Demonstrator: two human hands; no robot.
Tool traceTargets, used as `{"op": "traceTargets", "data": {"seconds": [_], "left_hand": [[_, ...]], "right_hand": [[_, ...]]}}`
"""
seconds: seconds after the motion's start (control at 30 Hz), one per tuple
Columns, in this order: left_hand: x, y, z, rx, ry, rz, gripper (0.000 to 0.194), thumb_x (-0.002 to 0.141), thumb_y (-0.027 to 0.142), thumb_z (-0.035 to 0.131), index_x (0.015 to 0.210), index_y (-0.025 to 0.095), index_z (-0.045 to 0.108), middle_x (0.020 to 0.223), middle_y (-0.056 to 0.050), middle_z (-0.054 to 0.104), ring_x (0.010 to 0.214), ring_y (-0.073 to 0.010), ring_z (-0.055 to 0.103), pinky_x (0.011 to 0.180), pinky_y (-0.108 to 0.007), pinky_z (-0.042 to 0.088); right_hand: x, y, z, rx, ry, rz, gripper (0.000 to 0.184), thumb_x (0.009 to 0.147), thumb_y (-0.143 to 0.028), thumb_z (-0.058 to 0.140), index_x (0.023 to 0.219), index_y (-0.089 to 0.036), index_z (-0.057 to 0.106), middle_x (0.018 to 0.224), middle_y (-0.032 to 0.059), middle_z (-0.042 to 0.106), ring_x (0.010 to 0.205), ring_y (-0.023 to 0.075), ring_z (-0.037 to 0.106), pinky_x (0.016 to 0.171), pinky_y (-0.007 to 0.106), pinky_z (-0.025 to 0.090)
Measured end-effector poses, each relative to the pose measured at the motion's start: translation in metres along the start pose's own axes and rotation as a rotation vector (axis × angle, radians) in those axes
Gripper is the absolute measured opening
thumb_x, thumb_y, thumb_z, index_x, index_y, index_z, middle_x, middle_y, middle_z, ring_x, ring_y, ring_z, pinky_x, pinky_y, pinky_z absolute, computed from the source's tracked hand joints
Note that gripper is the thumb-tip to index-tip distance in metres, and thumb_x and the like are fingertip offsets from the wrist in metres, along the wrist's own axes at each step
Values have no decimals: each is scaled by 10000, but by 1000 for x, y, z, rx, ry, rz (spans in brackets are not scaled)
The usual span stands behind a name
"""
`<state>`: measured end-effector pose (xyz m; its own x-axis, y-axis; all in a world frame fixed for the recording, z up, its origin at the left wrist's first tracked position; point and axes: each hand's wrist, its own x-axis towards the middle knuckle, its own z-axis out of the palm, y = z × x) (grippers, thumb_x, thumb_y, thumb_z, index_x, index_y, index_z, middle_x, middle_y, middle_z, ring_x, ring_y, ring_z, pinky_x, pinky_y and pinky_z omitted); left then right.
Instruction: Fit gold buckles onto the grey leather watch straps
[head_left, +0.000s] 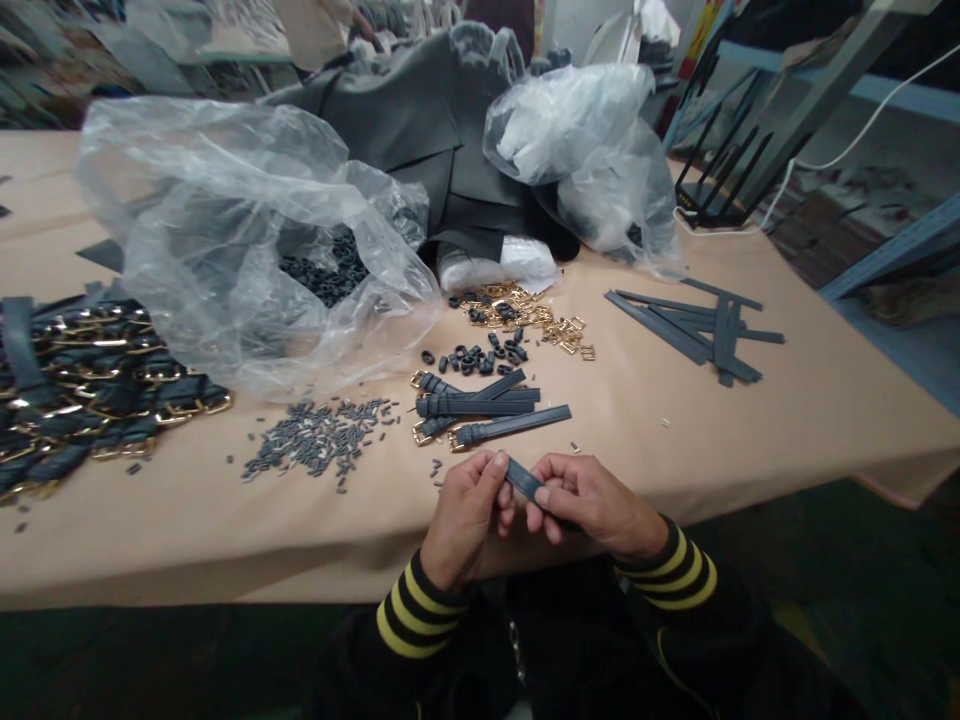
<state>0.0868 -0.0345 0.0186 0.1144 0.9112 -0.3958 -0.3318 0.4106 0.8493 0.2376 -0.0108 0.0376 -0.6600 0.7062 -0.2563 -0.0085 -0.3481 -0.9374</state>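
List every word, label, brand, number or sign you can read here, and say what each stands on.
No text can be read.
Red and yellow sheet at the back: too blurred to read.
Router: tiny yellow marks, too small to tell if they are letters.
Strap in the hands: no lettering shows.

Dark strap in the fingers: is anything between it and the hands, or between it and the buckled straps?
Nothing visible: the left hand and right hand both grip the dark strap directly, and nothing seems to block the gap to the buckled straps.
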Motion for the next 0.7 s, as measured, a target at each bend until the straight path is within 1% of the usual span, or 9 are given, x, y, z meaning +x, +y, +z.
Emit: {"op": "traceTargets", "data": {"seconds": [0.1,0.17,0.23,0.3,0.4,0.47,0.53,0.6,0.7], "left_hand": [[2,-3,3,40,-91,-27,331,814,435,465,631,159,453,398,57,449,347,-61,399,384,-174,290],[2,-4,6,96,-69,10,265,808,402,488,703,160,487,460,43,502,404,-77,447,436,-187,345],[-1,-4,7,226,50,133,162,780,325,546,794,165,524,645,3,587,581,-113,545,564,-217,421],[-6,-3,8,409,143,287,119,785,253,536,874,177,559,841,-38,614,789,-152,572,727,-254,436],[-17,3,8,597,95,458,185,831,207,441,934,189,595,953,-69,612,920,-181,553,842,-281,398],[-21,9,6,663,-1,501,213,820,204,458,982,188,596,985,-81,610,937,-196,545,847,-288,393],[-22,16,3,731,-71,490,209,802,219,493,974,182,604,943,-86,615,883,-204,547,804,-288,399],[-20,21,1,799,-103,466,171,812,235,478,890,180,621,820,-72,611,774,-189,541,727,-278,398],[-14,23,-3,844,-124,443,232,852,250,405,744,186,601,667,-34,562,649,-156,502,639,-258,376]], "right_hand": [[-2,-4,6,42,-7,-36,155,811,-279,523,792,-127,501,679,25,625,489,68,520,505,200,408],[-2,-6,9,23,19,-30,142,811,-269,524,787,-132,497,691,29,631,496,69,521,509,202,411],[-2,-7,11,-18,64,-21,132,814,-260,518,789,-132,500,699,29,631,484,65,512,496,196,406],[-2,-8,11,-45,106,-27,116,820,-247,506,796,-133,500,692,23,628,468,58,501,481,189,398],[-2,-9,10,-70,126,-31,95,827,-231,489,810,-139,498,682,13,624,457,55,497,467,179,387],[-3,-9,9,-108,134,-15,87,827,-229,486,805,-146,498,606,-16,595,444,57,491,458,173,374],[-4,-10,9,-148,134,2,79,820,-225,492,791,-151,500,550,-40,564,434,59,485,454,170,369],[-5,-11,9,-153,108,14,83,815,-228,500,786,-149,500,585,-27,587,431,55,481,445,167,371],[-6,-11,10,-72,44,28,117,819,-258,503,794,-144,492,701,18,635,431,48,479,419,163,371]]}}
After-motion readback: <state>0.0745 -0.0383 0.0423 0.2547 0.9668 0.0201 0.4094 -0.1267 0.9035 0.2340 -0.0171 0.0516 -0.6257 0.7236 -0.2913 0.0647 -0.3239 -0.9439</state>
